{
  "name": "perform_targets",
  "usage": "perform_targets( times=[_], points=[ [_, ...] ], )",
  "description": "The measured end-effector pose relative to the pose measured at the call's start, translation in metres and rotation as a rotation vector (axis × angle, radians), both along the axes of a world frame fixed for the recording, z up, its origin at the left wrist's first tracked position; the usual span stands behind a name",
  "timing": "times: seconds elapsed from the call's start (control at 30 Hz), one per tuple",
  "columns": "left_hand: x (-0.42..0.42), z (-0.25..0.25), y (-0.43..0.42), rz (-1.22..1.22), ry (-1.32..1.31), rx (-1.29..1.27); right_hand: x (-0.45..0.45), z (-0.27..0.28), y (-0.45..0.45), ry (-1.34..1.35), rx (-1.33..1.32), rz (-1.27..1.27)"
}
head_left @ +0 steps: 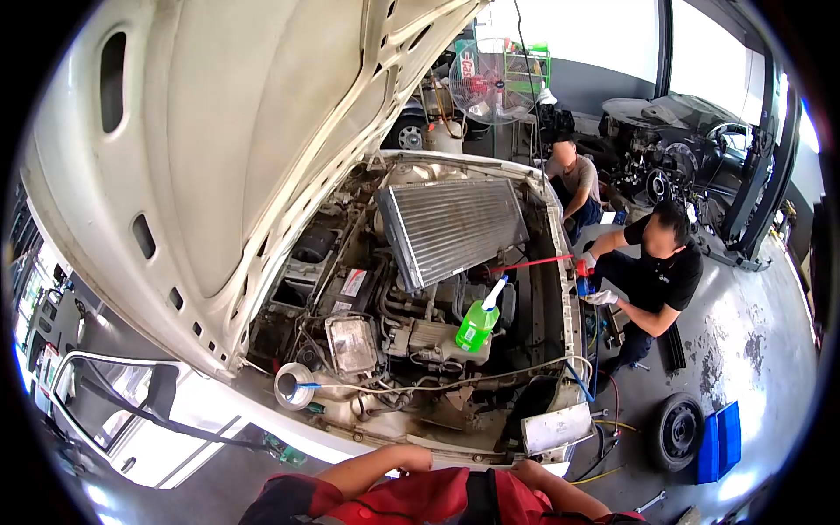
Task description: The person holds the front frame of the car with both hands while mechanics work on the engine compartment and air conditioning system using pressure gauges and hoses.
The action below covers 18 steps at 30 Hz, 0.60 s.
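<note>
My left hand point(411, 457) is curled closed at the near fender point(337, 440) of a white car, close to my red and black clothing. What it holds, if anything, is hidden. To its right, my right hand point(527, 473) is by the same fender, below a pale rectangular box point(557, 429); its fingers are mostly hidden. Before me lies the open engine bay. A metal radiator point(459, 226) lies tilted across its far side. A green spray bottle point(477, 325) stands on the engine, and a round metal container point(295, 386) sits at the near left.
The raised hood point(210, 157) covers the upper left. A co-worker in black point(658, 271) crouches at the car's front, gloved hands at a red tool point(583, 267); another person point(573, 179) crouches behind. A wheel point(677, 431) and blue object point(719, 444) are on the right floor.
</note>
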State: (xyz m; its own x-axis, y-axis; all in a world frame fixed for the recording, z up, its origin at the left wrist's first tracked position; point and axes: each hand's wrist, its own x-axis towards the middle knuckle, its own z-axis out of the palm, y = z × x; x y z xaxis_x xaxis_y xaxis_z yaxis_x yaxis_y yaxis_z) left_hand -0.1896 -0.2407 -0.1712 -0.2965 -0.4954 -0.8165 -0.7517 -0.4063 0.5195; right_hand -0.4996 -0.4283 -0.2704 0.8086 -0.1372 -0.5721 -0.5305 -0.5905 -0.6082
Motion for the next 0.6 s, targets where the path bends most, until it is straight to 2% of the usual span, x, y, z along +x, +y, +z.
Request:
perform_targets(
  times=[0.07, 0.1, 0.13, 0.17, 0.3, 0.4, 0.47, 0.6],
  points=[
    [-0.001, -0.007, 0.001, -0.024, -0.038, -0.033, -0.009, -0.036, -0.002, -0.118, -0.039, 0.056],
    [0.001, -0.015, 0.002, -0.022, -0.047, -0.056, -0.006, -0.023, -0.002, -0.056, -0.025, -0.027],
    [0.000, -0.013, 0.003, -0.008, -0.056, -0.041, 0.007, 0.033, 0.002, 0.006, -0.006, -0.114],
    [-0.002, -0.009, 0.003, 0.002, -0.066, -0.025, 0.013, 0.062, 0.008, 0.069, 0.016, -0.205],
    [0.002, -0.008, -0.001, -0.056, -0.038, -0.035, 0.004, 0.018, 0.005, -0.009, 0.036, -0.127],
    [0.000, 0.002, -0.003, 0.036, -0.053, 0.017, 0.000, -0.017, 0.001, -0.063, 0.004, -0.018],
    [-0.003, 0.007, -0.003, -0.028, -0.053, 0.055, 0.018, 0.081, 0.008, 0.221, 0.160, -0.243],
    [0.001, 0.001, -0.007, -0.074, -0.035, 0.006, 0.020, 0.108, 0.009, 0.197, 0.181, -0.304]
  ],
)
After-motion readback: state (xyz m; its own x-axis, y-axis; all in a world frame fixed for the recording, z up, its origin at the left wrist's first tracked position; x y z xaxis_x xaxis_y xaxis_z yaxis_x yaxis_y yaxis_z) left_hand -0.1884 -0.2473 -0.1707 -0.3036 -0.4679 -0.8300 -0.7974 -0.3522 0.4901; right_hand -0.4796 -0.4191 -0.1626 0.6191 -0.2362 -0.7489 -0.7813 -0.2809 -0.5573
